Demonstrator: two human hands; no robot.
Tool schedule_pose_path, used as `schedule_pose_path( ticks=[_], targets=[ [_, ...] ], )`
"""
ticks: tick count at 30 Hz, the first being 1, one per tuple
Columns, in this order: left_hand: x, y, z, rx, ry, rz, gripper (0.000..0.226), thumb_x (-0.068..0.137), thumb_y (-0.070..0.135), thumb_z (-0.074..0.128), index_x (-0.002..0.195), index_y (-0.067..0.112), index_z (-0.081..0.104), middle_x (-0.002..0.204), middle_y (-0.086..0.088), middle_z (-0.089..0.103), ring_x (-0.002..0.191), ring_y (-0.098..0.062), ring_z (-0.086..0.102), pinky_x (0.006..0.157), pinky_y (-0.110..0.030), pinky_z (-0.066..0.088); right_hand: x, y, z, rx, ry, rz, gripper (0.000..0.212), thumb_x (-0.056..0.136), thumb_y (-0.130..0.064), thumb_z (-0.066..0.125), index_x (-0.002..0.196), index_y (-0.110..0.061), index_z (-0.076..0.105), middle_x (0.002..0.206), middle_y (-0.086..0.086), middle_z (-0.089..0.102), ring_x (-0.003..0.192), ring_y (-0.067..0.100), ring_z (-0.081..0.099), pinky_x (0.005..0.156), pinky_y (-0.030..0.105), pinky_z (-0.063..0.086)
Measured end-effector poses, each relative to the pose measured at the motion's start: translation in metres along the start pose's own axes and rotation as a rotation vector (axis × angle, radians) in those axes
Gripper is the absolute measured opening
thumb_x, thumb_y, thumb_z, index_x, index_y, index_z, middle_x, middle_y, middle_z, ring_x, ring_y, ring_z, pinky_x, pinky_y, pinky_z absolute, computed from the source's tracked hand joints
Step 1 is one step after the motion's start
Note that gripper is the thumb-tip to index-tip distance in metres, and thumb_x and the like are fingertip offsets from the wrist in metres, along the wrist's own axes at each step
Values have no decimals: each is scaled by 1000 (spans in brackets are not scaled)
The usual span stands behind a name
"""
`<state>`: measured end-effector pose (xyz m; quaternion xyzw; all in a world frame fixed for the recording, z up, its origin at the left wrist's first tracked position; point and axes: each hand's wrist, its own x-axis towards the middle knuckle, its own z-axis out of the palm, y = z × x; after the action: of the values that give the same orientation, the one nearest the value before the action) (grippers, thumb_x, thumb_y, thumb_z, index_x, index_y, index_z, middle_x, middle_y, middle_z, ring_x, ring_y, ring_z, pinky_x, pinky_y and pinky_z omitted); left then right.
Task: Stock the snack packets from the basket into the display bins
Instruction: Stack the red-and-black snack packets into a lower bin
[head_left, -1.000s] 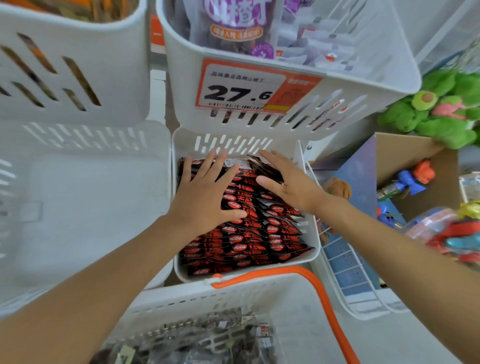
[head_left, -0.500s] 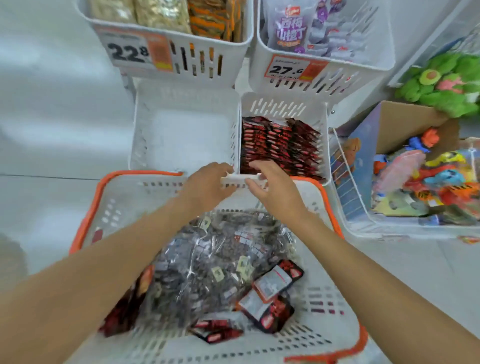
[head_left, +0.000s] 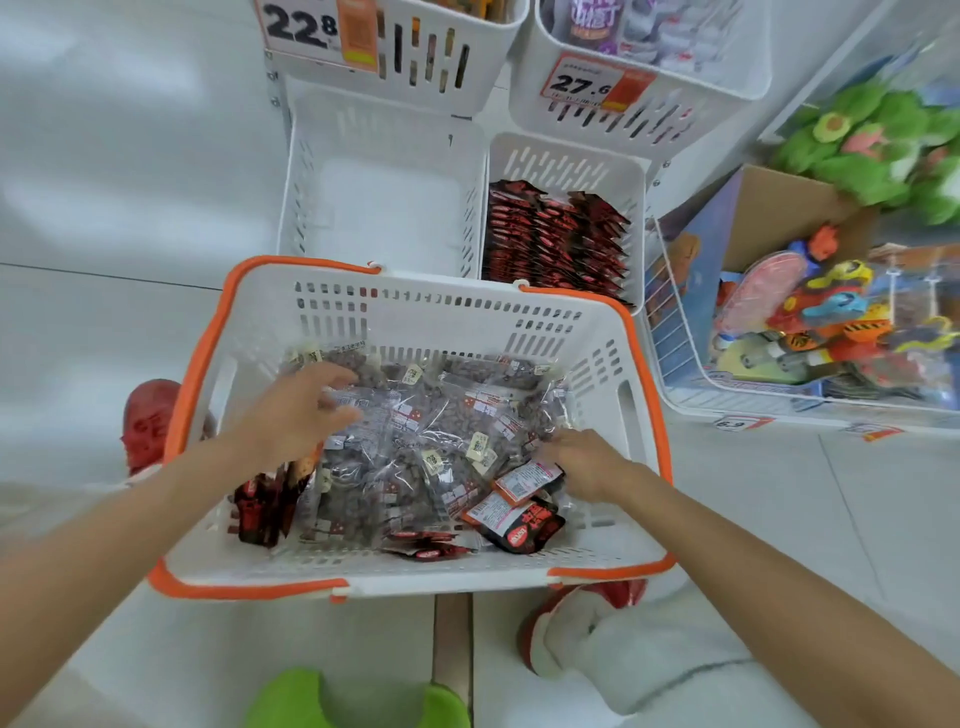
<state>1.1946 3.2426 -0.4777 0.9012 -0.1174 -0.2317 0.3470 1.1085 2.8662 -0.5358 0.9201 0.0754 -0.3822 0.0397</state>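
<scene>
Our hands are off the display bin and in the basket: left hand with fingers spread on clear packets, right hand fingers buried, grip unclear

The pale tiled floor carried a white basket with an orange rim at the centre. At 12 and 1 o'clock two white display bins sat low; whether they touched the floor could not be told. A white wire bin of toys stood at 3 o'clock, a price label lying just before it. A red and white shoe rested at 5 o'clock.
</scene>
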Motion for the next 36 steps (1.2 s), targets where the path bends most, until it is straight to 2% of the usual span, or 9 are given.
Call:
schedule_pose_path(
  ticks=[7,11,16,19,22,24,27,31,36],
  targets=[
    [16,76,43,-78,-239,109,68,87,41,71,147,33,39,141,18,43,126,-7,46,105,-29,38,-25,-18,-58,473,444,-72,24,98,-17,58,118,-18,71,101,-4,73,79,10,64,77,23,46],
    [37,105,70,-40,-410,135,51,85,23,75,133,23,59,119,10,67,102,-11,67,94,-30,52,-48,-43,-91,760,466,-193,32,96,-15,60,128,-18,64,119,-9,64,102,0,55,87,15,42],
    [38,66,64,-177,-279,-138,65,84,14,76,141,5,48,141,-7,54,127,-24,54,106,-38,45,-34,-12,-34,504,-1,-172,97,81,-10,73,156,-34,15,161,-5,22,145,16,24,118,40,27],
    [28,41,64,-390,-308,-241,51,89,8,69,136,16,51,135,-5,60,110,-19,65,89,-39,58,-21,-22,2,198,-138,-214,77,84,-20,73,149,-36,36,164,2,16,149,24,13,120,47,18],
    [22,32,63,-559,-282,-322,39,94,5,61,129,20,52,122,0,66,97,-14,69,71,-30,60,-16,-25,-1,529,66,-202,13,97,-23,60,99,-21,73,127,5,63,120,21,54,103,37,37],
    [22,30,60,-636,-220,-369,32,97,8,58,127,17,53,122,-4,66,99,-17,69,76,-33,60,-15,-22,-14,802,182,-154,32,101,-22,53,76,-6,65,75,8,61,71,18,56,74,33,41],
    [22,42,57,-748,-171,-370,21,99,23,55,120,18,54,120,3,63,99,-11,64,89,-37,56,-15,-24,-42,940,313,-162,37,103,-21,49,73,2,52,65,8,42,58,11,42,65,33,44],
    [19,67,67,-705,-338,-259,43,83,37,72,121,23,55,115,3,68,105,-18,66,93,-46,53,-18,-48,-71,1179,317,-248,27,102,-20,51,96,3,63,91,30,58,75,26,61,65,23,57],
    [19,57,69,-667,-291,-312,42,91,23,68,131,19,53,134,0,59,129,-27,51,103,-49,41,-31,-26,-59,852,70,-241,68,89,-8,69,147,-26,39,150,-1,43,128,11,49,104,27,43]
  ],
)
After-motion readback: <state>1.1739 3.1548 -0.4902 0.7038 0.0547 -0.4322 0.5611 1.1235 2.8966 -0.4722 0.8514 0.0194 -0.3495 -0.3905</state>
